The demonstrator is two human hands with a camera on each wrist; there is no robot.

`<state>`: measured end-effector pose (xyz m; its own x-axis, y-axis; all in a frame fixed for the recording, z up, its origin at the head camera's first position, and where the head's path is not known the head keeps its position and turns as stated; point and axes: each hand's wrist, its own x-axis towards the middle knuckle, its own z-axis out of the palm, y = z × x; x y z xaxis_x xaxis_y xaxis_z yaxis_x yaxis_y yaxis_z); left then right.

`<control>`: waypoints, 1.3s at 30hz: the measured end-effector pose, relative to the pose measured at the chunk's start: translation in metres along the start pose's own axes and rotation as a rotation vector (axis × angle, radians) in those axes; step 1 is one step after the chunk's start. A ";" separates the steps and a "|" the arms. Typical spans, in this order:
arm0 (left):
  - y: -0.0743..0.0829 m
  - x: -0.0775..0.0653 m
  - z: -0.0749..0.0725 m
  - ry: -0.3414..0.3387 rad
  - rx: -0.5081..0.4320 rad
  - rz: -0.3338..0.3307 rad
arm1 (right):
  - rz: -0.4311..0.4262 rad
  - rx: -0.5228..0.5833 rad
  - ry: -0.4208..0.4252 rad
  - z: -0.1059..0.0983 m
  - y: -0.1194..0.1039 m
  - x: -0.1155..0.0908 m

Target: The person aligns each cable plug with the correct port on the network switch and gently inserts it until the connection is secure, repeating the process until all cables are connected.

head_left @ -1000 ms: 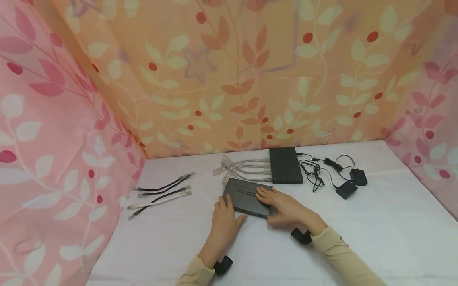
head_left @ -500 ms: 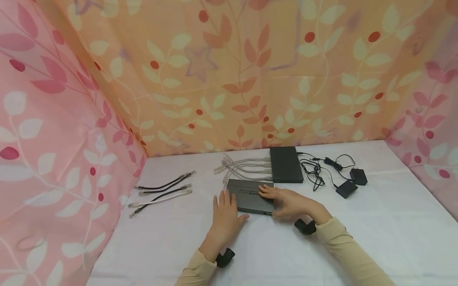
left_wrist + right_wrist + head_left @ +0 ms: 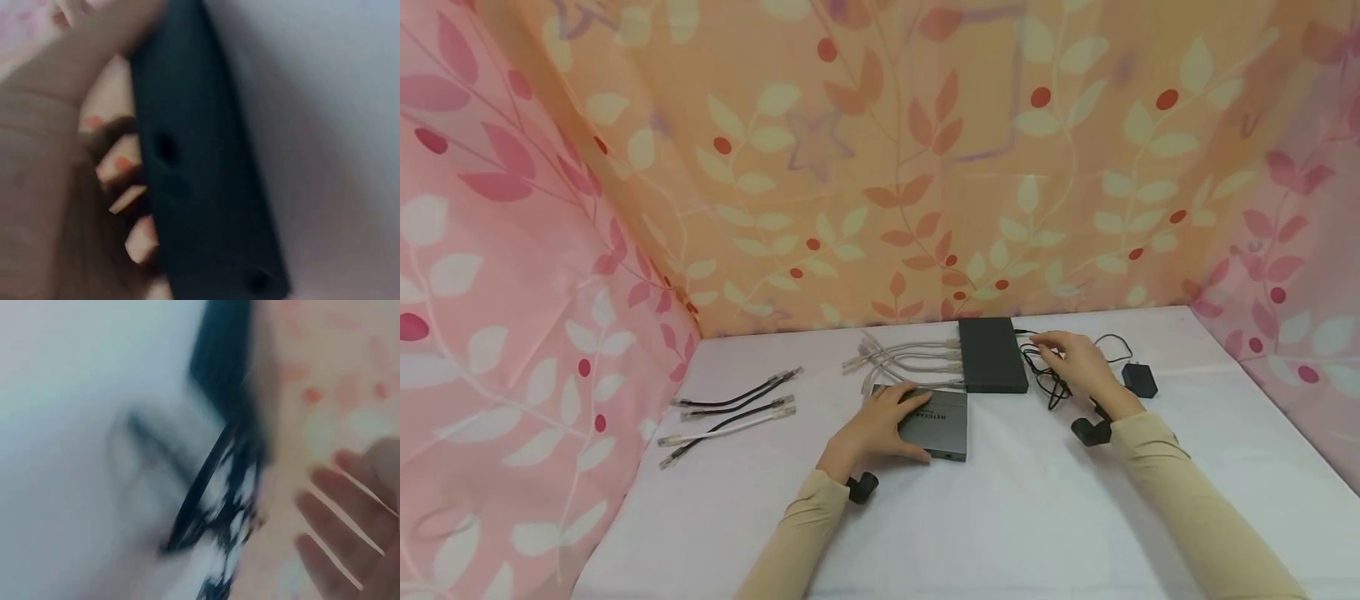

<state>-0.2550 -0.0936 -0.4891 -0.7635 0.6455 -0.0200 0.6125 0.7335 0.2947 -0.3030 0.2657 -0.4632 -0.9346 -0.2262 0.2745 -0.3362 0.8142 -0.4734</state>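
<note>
A grey network switch (image 3: pixel 946 421) marked NETGEAR lies near the middle of the table. My left hand (image 3: pixel 880 423) grips it across its left part, thumb at the front edge and fingers over the top. The left wrist view shows the dark side face of the switch (image 3: pixel 200 206) beside my thumb. My right hand (image 3: pixel 1084 367) is over the bundled black power cord (image 3: pixel 1054 387), right of a black box (image 3: pixel 992 357). In the blurred right wrist view, its fingers (image 3: pixel 340 525) are spread and apart from the cord (image 3: pixel 199 487).
Several grey network cables (image 3: pixel 917 358) run left from the black box. Short black and white patch cables (image 3: pixel 737 425) lie at the left. A black power adapter (image 3: pixel 1140 381) sits at the right, beyond my right wrist. Patterned fabric walls (image 3: pixel 820 208) enclose the table.
My right hand has left the grey switch and moved right, over the power cord, now hiding one adapter. My left hand has shifted further onto the switch, which has turned slightly.
</note>
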 end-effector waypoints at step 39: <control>0.029 0.004 0.021 0.042 0.350 -0.206 | 0.283 -0.189 0.148 -0.003 0.067 0.018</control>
<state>-0.2357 -0.0653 -0.5002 -0.8808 0.4735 -0.0040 0.4730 0.8794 -0.0544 -0.3417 0.3180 -0.4878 -0.9560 0.0903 0.2791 -0.0266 0.9208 -0.3891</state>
